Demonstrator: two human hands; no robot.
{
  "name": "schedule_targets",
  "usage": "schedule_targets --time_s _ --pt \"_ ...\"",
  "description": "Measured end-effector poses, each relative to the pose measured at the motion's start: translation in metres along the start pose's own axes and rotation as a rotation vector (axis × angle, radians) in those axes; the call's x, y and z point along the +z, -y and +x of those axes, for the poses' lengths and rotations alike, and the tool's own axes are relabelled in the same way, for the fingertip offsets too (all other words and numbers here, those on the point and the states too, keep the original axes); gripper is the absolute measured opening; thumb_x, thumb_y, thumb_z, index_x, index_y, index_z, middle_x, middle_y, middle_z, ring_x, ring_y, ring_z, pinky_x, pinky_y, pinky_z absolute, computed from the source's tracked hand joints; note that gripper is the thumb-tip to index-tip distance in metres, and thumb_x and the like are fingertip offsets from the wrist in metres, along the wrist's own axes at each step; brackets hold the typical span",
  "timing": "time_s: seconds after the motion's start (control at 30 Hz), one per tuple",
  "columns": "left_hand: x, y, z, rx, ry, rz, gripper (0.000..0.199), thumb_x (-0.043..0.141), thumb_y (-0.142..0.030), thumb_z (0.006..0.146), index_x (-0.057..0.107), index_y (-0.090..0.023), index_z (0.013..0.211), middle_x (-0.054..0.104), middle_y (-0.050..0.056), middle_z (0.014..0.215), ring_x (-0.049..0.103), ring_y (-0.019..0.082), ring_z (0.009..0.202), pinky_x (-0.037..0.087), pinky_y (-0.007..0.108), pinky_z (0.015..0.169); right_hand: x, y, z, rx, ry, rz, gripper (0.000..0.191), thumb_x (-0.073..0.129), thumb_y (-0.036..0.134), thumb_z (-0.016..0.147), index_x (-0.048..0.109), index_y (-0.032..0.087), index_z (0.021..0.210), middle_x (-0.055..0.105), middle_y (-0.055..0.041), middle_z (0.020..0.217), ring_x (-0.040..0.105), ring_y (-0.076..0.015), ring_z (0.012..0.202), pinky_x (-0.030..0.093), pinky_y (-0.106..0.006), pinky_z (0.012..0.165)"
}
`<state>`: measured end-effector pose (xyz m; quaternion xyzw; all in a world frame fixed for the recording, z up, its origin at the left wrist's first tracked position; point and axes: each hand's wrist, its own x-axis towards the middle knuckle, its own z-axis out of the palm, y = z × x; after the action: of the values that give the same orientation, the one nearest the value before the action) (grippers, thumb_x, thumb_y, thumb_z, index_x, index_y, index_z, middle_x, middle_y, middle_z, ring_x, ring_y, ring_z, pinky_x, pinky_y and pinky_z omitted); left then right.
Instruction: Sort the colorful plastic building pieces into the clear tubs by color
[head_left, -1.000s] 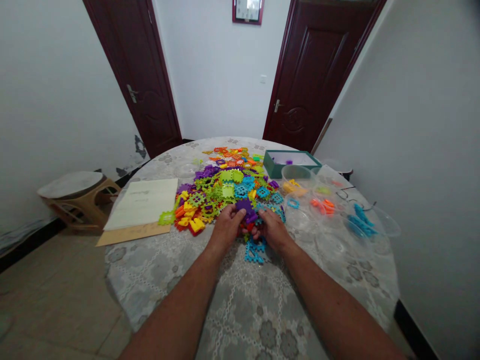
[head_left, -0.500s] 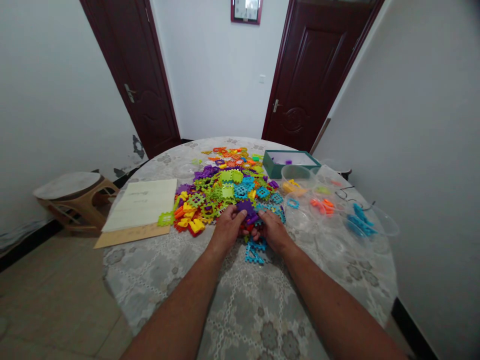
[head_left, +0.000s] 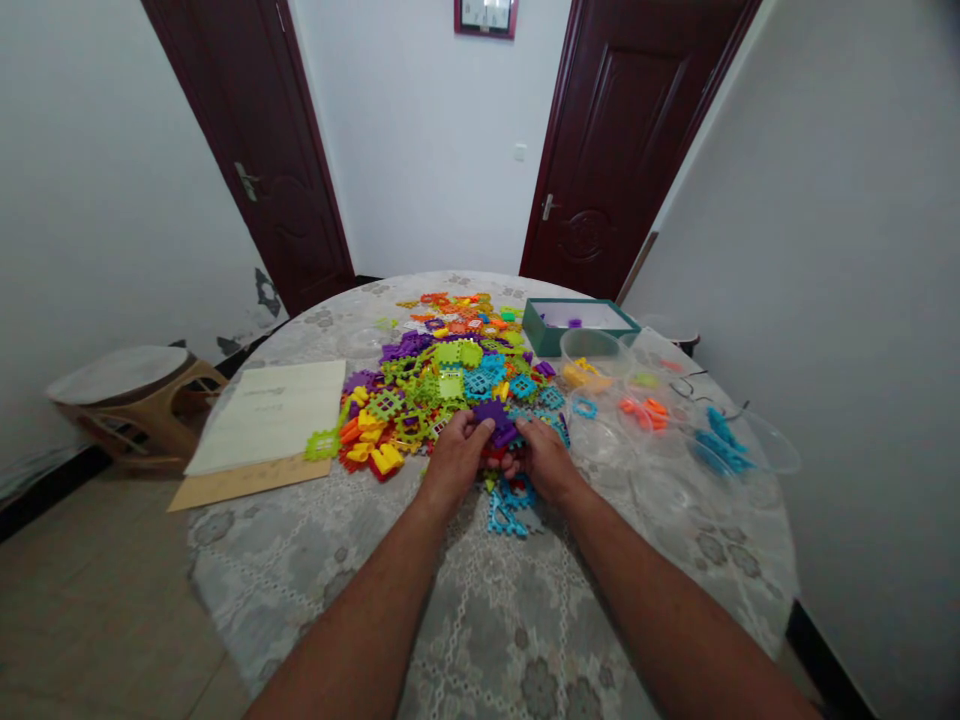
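Note:
Between both hands, at the near edge of a heap of coloured plastic pieces, is a purple piece. My left hand grips its left side, thumb on top. My right hand pinches its right side with the fingers curled under. Something red shows beneath the purple piece, partly hidden by the fingers. Light blue pieces lie on the tablecloth just below the hands.
An open green box stands at the back right. Clear plastic tubs hold yellow, orange and blue pieces on the right. A paper sheet and brown card lie left. A stool stands beyond the table.
The view has shifted slightly, so the pile and paper appear a little further left. Both hands keep their hold on the purple piece, which looks flatter and more exposed.

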<state>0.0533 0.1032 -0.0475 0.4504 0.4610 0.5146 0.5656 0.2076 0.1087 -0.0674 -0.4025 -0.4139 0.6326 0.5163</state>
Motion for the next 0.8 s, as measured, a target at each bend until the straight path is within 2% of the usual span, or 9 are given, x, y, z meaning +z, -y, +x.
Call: schedule_targets --time_s 0.47,0.7,0.8 --pt "0.001 -0.001 -0.003 0.014 0.006 -0.044 0.034 0.073 -0.045 0.087 0.065 -0.018 0.107 0.075 0.005 0.087 0.068 0.015 0.06 0.059 0.028 0.054 0.004 0.0 -0.004 -0.005 -0.029 -0.004 0.04 0.074 0.058 0.085 0.058 0.022 0.094 0.069 -0.0004 0.066 0.065 -0.0156 0.05 0.057 -0.026 0.042" --pt "0.004 -0.003 -0.001 0.011 0.028 -0.083 0.037 0.075 -0.046 0.086 0.065 -0.019 0.109 0.076 0.006 0.087 0.07 0.016 0.064 0.06 0.027 0.056 -0.008 0.003 -0.003 0.036 0.078 0.077 0.026 0.069 0.038 0.077 0.059 0.021 0.094 0.072 -0.0026 0.07 0.068 -0.0171 0.055 0.059 -0.027 0.047" --pt "0.005 -0.003 -0.003 0.005 0.05 -0.094 0.038 0.074 -0.047 0.087 0.064 -0.019 0.112 0.076 0.006 0.089 0.071 0.017 0.067 0.061 0.029 0.059 -0.012 0.001 -0.009 0.005 0.037 0.062 0.028 0.067 0.032 0.075 0.059 0.021 0.099 0.074 -0.0018 0.073 0.069 -0.0171 0.057 0.059 -0.027 0.048"
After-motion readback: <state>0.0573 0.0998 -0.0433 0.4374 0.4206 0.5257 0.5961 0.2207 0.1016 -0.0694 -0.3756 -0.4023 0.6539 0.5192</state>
